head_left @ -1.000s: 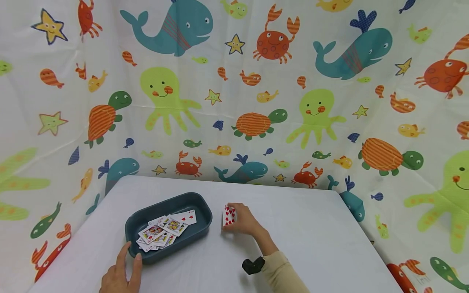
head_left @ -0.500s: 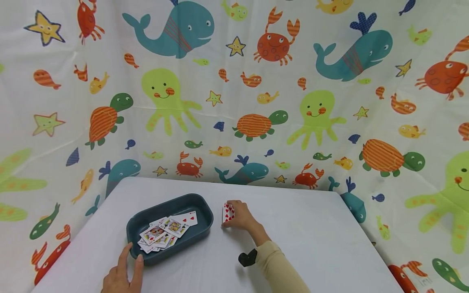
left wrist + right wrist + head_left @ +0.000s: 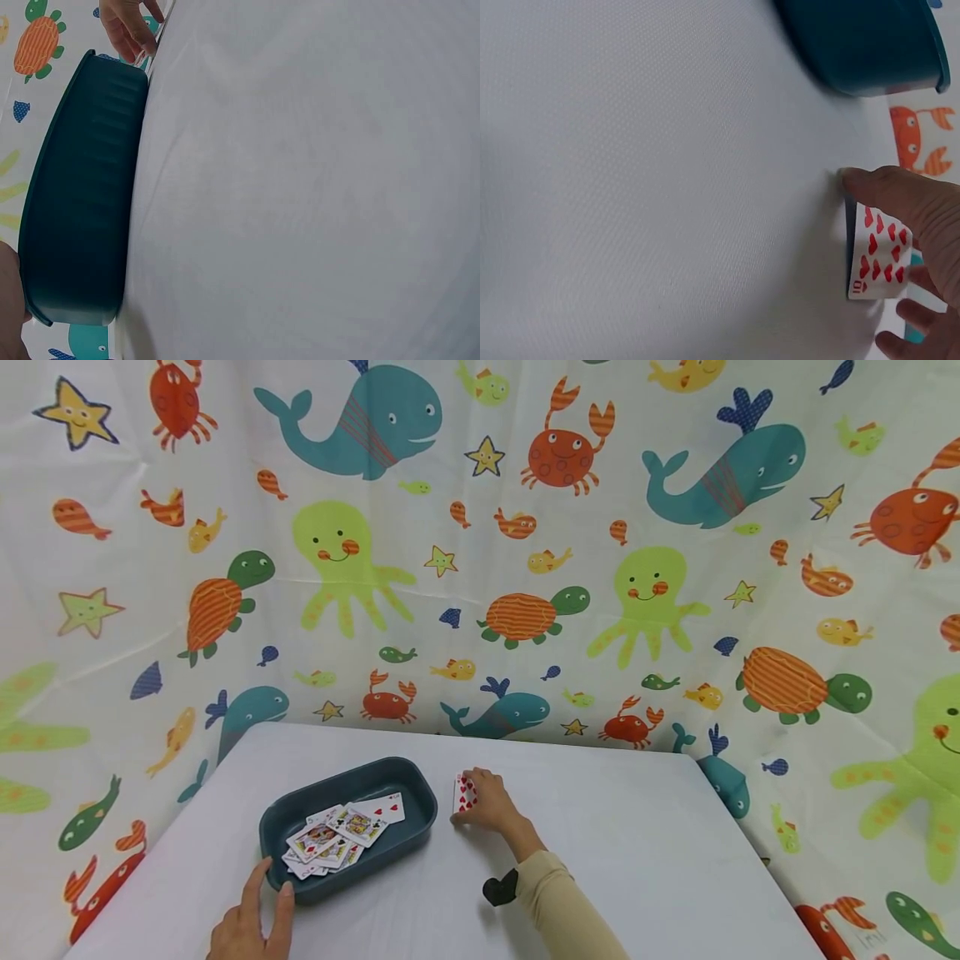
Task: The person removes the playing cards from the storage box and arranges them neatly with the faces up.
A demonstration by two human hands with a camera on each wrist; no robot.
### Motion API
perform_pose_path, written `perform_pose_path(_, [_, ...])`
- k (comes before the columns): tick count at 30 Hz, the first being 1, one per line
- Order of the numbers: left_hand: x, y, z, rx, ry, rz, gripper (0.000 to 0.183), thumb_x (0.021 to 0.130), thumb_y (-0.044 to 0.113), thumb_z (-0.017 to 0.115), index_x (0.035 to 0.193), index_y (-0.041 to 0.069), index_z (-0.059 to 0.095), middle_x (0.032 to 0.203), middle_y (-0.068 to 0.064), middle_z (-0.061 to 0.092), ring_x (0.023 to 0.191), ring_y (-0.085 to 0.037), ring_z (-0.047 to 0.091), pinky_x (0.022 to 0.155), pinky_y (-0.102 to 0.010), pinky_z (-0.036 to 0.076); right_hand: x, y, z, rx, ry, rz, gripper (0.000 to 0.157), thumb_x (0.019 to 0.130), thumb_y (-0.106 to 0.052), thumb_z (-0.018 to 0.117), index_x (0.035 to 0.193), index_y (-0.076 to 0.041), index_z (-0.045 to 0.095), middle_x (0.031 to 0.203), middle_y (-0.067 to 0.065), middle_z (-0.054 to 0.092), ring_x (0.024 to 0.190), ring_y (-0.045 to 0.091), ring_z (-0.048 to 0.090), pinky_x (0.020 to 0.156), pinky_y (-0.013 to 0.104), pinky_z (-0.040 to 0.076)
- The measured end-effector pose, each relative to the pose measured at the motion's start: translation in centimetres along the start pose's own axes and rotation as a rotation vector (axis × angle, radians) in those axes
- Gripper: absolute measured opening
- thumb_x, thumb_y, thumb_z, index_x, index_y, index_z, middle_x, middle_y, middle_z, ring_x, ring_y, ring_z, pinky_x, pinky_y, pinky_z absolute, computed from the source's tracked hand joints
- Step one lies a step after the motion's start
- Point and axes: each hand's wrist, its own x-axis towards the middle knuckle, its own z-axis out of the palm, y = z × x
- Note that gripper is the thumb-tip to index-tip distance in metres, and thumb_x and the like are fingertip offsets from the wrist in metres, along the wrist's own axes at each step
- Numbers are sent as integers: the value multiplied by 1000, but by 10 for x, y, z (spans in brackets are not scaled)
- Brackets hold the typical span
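In the head view, my right hand [image 3: 489, 802] holds a ten of hearts playing card [image 3: 465, 793] at the table, right of the dark teal tray [image 3: 273, 810]. In the right wrist view, my thumb is at one edge of the card [image 3: 883, 255], with a dark strip along its side. Whether more cards lie under it, I cannot tell. My left hand [image 3: 253, 918] touches the tray's near left corner, thumb and forefinger spread and fairly straight. Several face-up playing cards [image 3: 358, 825] overlap inside the tray, kings or other picture cards among them.
A white cloth covers the table [image 3: 615, 852]. Behind it and at both sides hangs a curtain [image 3: 480, 510] printed with sea animals. A black heart-shaped piece [image 3: 500, 888] sits by my right sleeve cuff [image 3: 542, 877].
My right hand, with the ten of hearts, has moved slightly left and away from me. My left hand stays at the tray's corner, and the cards in the tray look the same.
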Motion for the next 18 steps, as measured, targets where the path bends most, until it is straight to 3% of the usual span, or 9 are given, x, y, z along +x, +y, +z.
perform_pose_path(11, [4, -4, 5, 3, 10, -6, 71, 104, 65, 33, 155, 17, 24, 91, -29, 55, 91, -48, 55, 71, -59, 47, -2, -1, 1, 15, 13, -3, 82, 82, -27, 87, 149, -2, 47, 158, 24, 39, 144, 44, 36, 115, 59, 35])
perform_pose_path(18, [2, -1, 3, -20, -5, 1, 69, 105, 62, 32, 155, 15, 21, 100, -36, 54, 98, -53, 51, 81, -66, 46, -8, -4, 1, 70, 43, -14, 81, 84, -29, 85, 150, -1, 46, 155, 24, 42, 141, 43, 39, 114, 59, 37])
